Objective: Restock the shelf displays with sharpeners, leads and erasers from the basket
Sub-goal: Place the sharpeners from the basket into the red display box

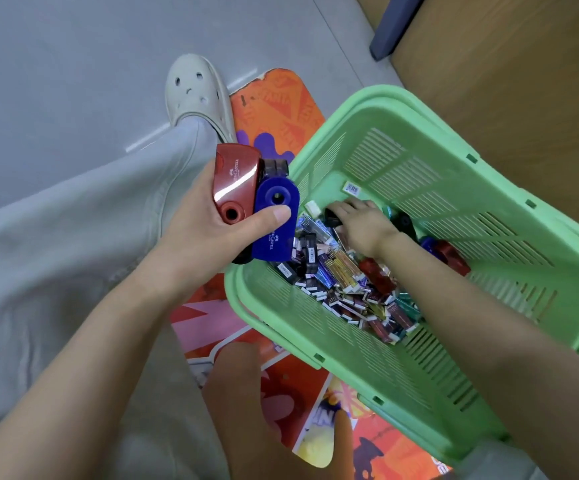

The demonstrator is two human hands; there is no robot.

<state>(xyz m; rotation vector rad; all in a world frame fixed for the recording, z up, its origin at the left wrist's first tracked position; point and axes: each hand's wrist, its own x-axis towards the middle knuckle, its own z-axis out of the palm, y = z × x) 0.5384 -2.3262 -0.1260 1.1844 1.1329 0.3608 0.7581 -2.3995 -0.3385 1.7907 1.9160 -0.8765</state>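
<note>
These sharpeners look like light, hard, glossy plastic shells, so probably a bit slippery once stacked; I'd pinch each one across its flat sides. Left hand [208,230], about 9 o'clock from the basket [378,95], is clamped round a red sharpener [236,178] and a blue sharpener [274,223], thumb pressing the blue one. Right hand [364,220] is down in the basket's 11 o'clock corner, fingers curled over a black sharpener [331,218], lead packs [343,282] heaped at its 6 o'clock
</note>
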